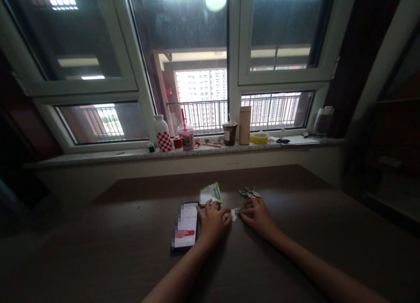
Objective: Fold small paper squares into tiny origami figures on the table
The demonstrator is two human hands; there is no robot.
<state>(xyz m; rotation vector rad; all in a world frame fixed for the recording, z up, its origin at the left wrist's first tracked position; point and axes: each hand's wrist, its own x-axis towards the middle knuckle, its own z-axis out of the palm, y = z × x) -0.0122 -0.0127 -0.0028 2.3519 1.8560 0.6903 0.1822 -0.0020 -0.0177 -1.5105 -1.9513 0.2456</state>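
My left hand (214,223) and my right hand (260,216) face each other low over the table. Between their fingertips is a small white piece with green, yellow and blue print (234,213), pinched from both sides; its exact kind is too small to make out. Just beyond my left fingers lies a flat white and green printed packet (210,192). A phone (186,227) with a lit screen rests left of that hand. Past my right fingers sits a little heap of colourful crumpled pieces (250,192), possibly wrappers.
The brown table (131,268) reaches toward a stone windowsill (138,155). Along the sill stand a checkered bottle (163,134), a pink cup with a straw (186,137), a dark cup (229,134), a tan flask (244,125), yellow tape (259,139) and black scissors (282,141).
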